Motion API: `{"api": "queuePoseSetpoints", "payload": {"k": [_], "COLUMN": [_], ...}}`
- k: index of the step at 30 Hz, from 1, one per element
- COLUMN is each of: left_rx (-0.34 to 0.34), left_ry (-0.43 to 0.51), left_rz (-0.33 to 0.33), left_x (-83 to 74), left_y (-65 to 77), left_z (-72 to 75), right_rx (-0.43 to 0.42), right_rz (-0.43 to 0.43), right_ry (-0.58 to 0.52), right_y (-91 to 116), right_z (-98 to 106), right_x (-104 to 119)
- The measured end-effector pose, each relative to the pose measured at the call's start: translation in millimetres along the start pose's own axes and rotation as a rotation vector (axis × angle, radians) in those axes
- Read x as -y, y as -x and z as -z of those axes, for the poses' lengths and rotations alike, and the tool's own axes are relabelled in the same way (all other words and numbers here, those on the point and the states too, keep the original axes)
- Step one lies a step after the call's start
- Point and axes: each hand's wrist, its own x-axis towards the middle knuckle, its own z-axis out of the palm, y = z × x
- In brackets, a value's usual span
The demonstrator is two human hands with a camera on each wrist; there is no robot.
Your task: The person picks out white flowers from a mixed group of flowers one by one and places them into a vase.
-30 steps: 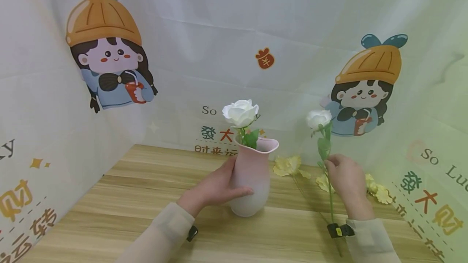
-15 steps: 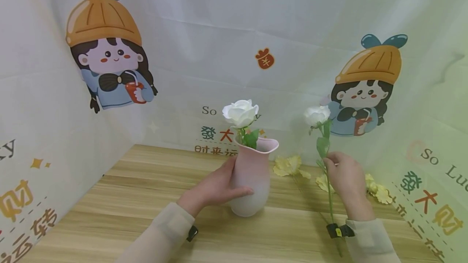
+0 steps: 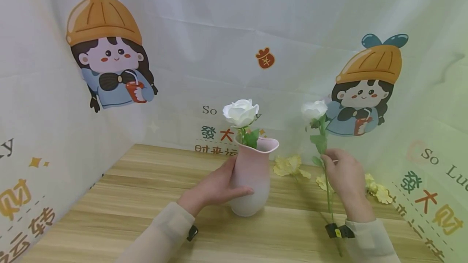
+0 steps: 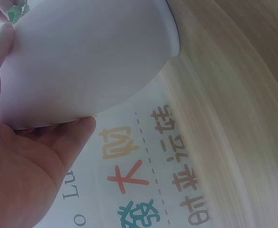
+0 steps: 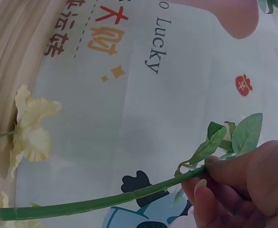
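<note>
My left hand [image 3: 213, 186] holds a pink-and-white vase [image 3: 252, 177], its thumb across the front and its other fingers partly hidden behind. The vase stands upright on the table, and in the left wrist view its pale wall [image 4: 86, 57] lies against the palm side. One white rose [image 3: 240, 113] rises from the left part of the vase's wavy mouth. To the right of the vase, my right hand [image 3: 345, 180] pinches the stem of a second white rose, whose bloom [image 3: 314, 110] points up. In the right wrist view its green stem [image 5: 105, 202] shows a bare lower end.
Several yellow flowers [image 3: 289, 165] lie on the wooden table [image 3: 146, 182] behind and to the right of the vase. A printed cloth [image 3: 204, 52] hangs behind and along both sides. A black band [image 3: 340, 230] sits at my right wrist.
My right hand has shifted slightly left and up, and the rose in it has moved the same way, towards the vase. The left hand and the vase stay in place.
</note>
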Motion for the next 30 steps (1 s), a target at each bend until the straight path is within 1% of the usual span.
{"api": "queuePoseSetpoints", "payload": {"k": [7, 15, 23, 30], "left_rx": [0.010, 0.007, 0.002, 0.002], "left_ry": [-0.007, 0.004, 0.003, 0.016], "left_rz": [0.015, 0.002, -0.010, -0.005], "left_x": [-0.6, 0.8, 0.7, 1.6], "left_y": [0.2, -0.3, -0.9, -1.1], "left_z": [1.1, 0.4, -0.6, -0.5], "right_rx": [-0.019, -0.033, -0.088, -0.102], "right_rz": [0.013, 0.033, 0.043, 0.044], "right_ry": [-0.006, -0.040, -0.065, -0.096], "right_y": [1, 2, 1, -1], "right_z": [2, 4, 6, 8], "right_x": [5, 12, 20, 29]}}
